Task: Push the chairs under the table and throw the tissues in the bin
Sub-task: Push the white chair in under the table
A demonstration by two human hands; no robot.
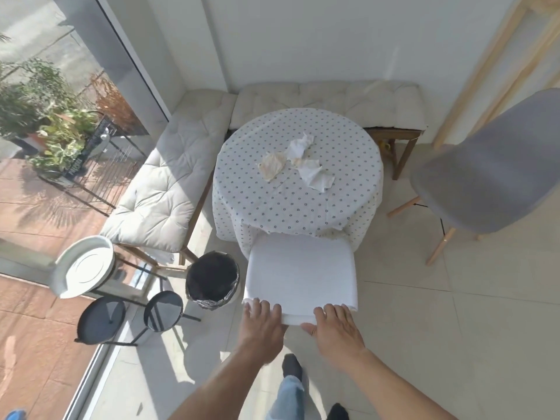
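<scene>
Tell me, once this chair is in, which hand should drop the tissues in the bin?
Left, probably. The bin stands open on the floor just left of the white chair, close to the left hand. The right hand would have to cross over. The tissues lie mid-table, equally reachable.

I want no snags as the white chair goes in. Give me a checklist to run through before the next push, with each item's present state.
1. Left hand on the white chair, at its near edge: ok.
2. Right hand on the same edge: ok.
3. Chair lined up with the table: ok, its front is already under the tablecloth.
4. Bin clear of the chair's path: cannot tell, it stands close to the chair's left side.
5. Grey chair pushed in: not ok, it stands apart from the table.
6. Tissues binned: not ok, they lie on the table.
</scene>
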